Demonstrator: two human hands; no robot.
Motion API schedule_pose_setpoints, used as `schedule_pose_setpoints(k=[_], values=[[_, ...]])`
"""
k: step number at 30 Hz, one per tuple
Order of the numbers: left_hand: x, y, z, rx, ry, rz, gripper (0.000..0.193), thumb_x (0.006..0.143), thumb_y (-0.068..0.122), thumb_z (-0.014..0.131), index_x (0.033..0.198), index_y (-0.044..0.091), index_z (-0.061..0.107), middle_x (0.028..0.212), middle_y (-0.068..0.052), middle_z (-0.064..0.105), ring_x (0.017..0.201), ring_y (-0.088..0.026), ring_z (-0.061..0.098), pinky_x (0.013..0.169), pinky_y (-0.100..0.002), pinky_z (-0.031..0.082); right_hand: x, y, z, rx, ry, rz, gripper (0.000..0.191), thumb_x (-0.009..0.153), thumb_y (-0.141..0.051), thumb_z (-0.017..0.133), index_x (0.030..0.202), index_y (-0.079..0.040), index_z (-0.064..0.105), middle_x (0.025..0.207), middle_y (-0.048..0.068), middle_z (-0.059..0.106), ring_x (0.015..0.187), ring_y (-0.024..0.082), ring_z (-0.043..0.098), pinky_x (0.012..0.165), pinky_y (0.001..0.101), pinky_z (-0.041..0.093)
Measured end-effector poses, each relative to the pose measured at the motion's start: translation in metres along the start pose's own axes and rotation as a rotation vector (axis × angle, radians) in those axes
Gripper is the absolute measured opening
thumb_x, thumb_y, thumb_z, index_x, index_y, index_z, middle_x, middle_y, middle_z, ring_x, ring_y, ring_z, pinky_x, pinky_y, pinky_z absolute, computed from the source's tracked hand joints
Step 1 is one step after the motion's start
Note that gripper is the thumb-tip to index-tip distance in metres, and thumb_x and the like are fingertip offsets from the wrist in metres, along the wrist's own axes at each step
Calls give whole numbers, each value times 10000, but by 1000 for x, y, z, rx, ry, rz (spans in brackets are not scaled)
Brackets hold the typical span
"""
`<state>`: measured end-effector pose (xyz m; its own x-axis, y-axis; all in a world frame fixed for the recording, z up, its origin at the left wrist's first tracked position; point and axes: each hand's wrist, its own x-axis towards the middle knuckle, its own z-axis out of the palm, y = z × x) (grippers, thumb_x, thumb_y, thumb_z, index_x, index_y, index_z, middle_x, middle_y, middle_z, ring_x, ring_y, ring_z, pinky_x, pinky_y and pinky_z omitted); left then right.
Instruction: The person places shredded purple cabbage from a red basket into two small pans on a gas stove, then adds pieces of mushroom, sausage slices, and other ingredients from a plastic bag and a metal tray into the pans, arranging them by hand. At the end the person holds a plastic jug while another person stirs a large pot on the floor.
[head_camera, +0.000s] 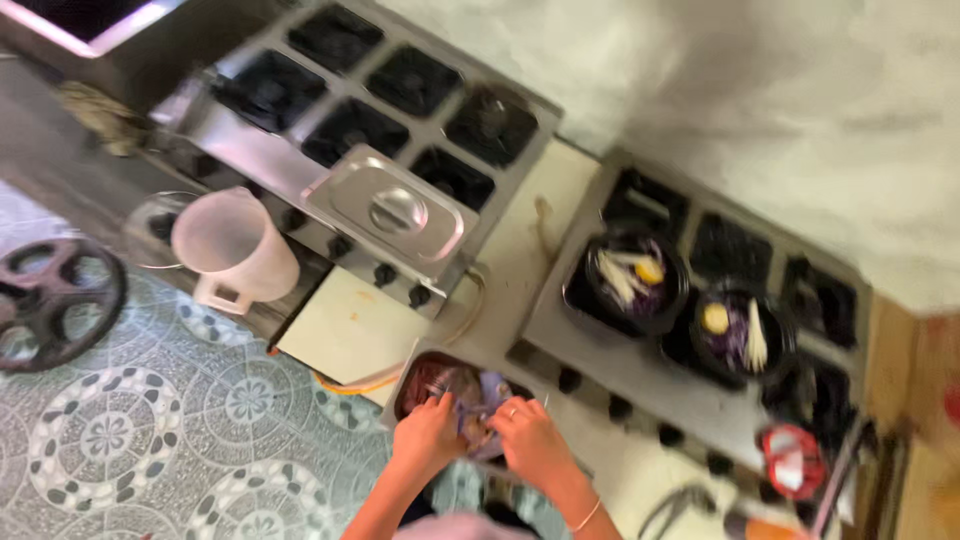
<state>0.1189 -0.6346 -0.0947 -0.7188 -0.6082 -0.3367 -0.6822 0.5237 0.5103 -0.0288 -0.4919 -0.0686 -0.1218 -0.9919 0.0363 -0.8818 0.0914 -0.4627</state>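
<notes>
Both my hands reach into a dark rectangular metal tray (412, 375) at the front of the counter. My left hand (428, 432) and my right hand (528, 436) together grip a crumpled purple bag or wrap (482, 400) over reddish food in the tray. A ring shows on my right hand and a thin bangle on that wrist. The picture is motion-blurred, so the exact grip is unclear.
Two black pans (635, 280) (742, 335) with purple cabbage and toppings sit on the right gas stove. A steel lid (390, 212) rests on the left stove (350, 120). A white plastic jug (232, 250), a cutting board (350, 325), a burner ring (55, 295) on the patterned floor.
</notes>
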Motion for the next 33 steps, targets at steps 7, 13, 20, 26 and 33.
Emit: schedule_pose_setpoints(k=[7, 13, 20, 26, 33], values=[[8, -3, 29, 10, -14, 52, 357, 833, 439, 696, 798, 86, 731, 802, -182, 717, 765, -398, 717, 711, -525, 574, -43, -46, 15, -75, 46, 58, 145, 735, -113, 742, 845, -29, 699, 1274, 186, 613, 1271, 374, 470, 1020, 498, 381], [4, -16, 6, -70, 136, 174, 316, 798, 372, 722, 709, 68, 738, 667, -190, 688, 648, -415, 680, 593, -523, 532, -73, -53, 16, -138, 234, 50, 122, 765, -85, 734, 834, -11, 665, 1213, 134, 655, 1223, 332, 574, 1036, 478, 443], [-31, 21, -28, -198, 119, 295, 324, 776, 340, 754, 641, 49, 709, 595, -186, 650, 596, -399, 659, 553, -483, 516, -108, -63, -9, -117, 418, 224, 199, 743, -101, 806, 879, -13, 691, 1155, 121, 672, 1131, 345, 600, 955, 461, 496], [-47, 58, -58, -234, 131, 360, 301, 750, 320, 768, 606, 63, 704, 496, -160, 634, 495, -353, 651, 484, -471, 484, -129, -64, -58, -15, 576, 106, 212, 742, -66, 823, 920, -39, 712, 1230, 97, 685, 1194, 325, 623, 993, 452, 522], [-55, 154, -42, -679, 61, 534, 310, 847, 132, 706, 562, 12, 687, 390, -86, 586, 331, -182, 580, 374, -357, 410, -200, -36, -129, -127, 893, -86, 296, 588, -117, 852, 817, -46, 677, 1072, 64, 707, 1022, 256, 703, 841, 361, 576]])
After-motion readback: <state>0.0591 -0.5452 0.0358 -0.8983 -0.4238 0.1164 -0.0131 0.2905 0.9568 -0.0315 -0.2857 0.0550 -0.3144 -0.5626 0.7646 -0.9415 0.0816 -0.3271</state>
